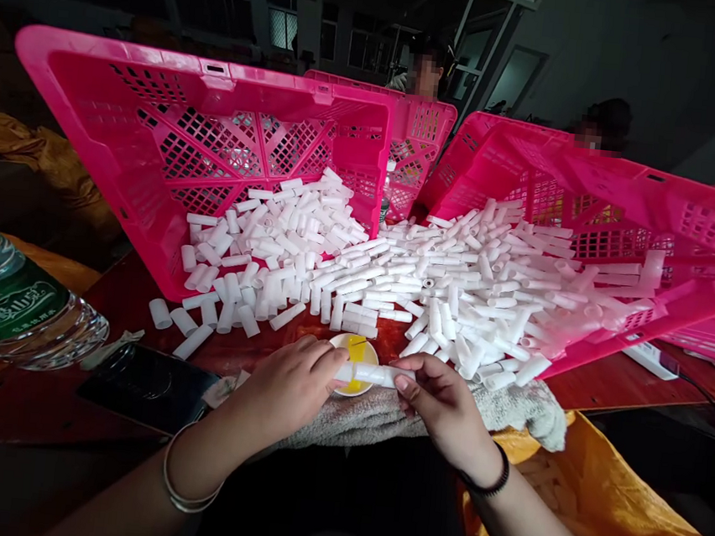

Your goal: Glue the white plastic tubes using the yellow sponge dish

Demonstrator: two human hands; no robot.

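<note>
A white plastic tube (pixel 378 375) lies level between my two hands, one end in each. My left hand (pixel 296 376) is closed around its left end, the fingers wrapped over it. At the right end, the thumb and fingers of my right hand (pixel 436 402) pinch the tube. Just behind and below it is a small white dish (pixel 352 384) with a yellow patch inside, partly covered by the tube and my left fingers. Many similar white tubes (pixel 408 269) are heaped on the red table beyond my hands.
Two pink baskets (pixel 205 68) lie tipped toward me, tubes spilling from both. At left are a large water bottle (pixel 18 303) and a dark phone (pixel 147 387). A grey towel (pixel 527 411) lines the table's front edge. Orange cloth (pixel 607 494) hangs at right. Two people are beyond the baskets.
</note>
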